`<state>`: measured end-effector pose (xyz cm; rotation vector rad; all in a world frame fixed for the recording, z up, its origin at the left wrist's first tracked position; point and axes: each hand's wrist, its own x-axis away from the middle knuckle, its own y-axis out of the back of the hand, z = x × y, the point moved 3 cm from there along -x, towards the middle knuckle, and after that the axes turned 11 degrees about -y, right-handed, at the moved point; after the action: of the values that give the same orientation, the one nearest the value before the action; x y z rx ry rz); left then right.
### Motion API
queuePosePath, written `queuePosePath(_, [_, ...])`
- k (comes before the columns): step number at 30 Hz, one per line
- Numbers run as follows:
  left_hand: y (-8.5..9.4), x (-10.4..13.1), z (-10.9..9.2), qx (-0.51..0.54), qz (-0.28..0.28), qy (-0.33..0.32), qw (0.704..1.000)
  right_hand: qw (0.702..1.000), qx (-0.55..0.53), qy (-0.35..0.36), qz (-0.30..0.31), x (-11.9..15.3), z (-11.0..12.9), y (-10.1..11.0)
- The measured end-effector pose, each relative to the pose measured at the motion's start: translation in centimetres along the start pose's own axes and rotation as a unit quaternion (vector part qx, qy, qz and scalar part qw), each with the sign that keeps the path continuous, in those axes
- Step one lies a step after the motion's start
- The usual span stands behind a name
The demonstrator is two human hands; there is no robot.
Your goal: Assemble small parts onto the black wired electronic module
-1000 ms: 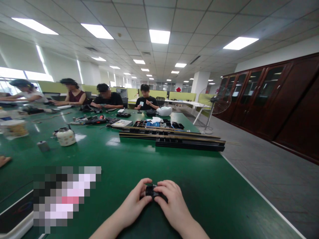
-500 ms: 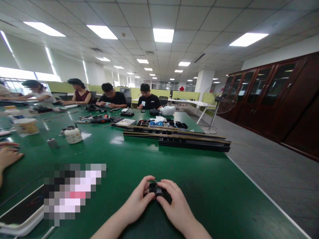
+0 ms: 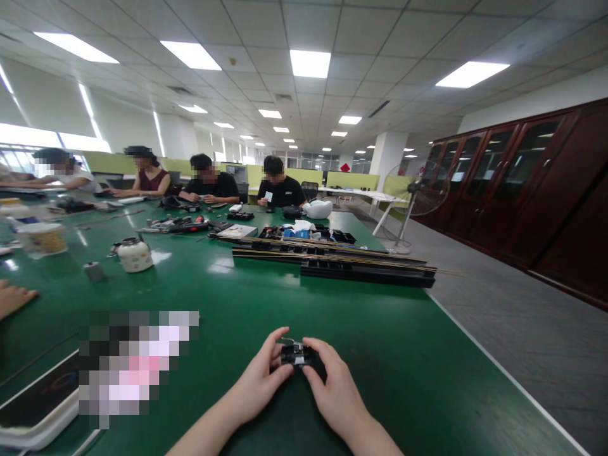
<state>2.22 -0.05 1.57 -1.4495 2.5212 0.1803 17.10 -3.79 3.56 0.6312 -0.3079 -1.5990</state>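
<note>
Between my two hands, low over the green table (image 3: 247,310), is a small black part (image 3: 297,357) with a pale, shiny patch on its face. My left hand (image 3: 259,386) grips its left end, thumb in front and index finger raised behind. Around the right end curl the fingers and thumb of my right hand (image 3: 335,386). A thin bent piece like a wire or clip stands at the part's top edge. Its exact kind cannot be made out, and the fingers cover both ends.
Long black rails (image 3: 365,273) with thin brass-coloured rods lie ahead. To the left are a white-framed device (image 3: 42,405), a metal cylinder (image 3: 95,272), a white jar (image 3: 135,254) and another person's hand (image 3: 16,299). Co-workers sit at the far side; a fan (image 3: 418,190) stands right.
The black part has tilted, so its pale patch shows more. My left index finger has lifted slightly. The other person's hand has drawn back left, and the view has shifted a little.
</note>
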Motion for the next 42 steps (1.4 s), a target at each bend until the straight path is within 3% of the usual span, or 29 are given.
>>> queuePosePath(31, [0.0,0.08,-0.64,0.002,-0.005,0.014,1.0,1.0,-0.012,0.014,-0.004,0.17,0.37,0.07])
queuePosePath(42, [-0.07,0.15,-0.84,0.019,0.004,0.018,1.0,1.0,-0.01,-0.011,0.001,0.0,0.35,0.04])
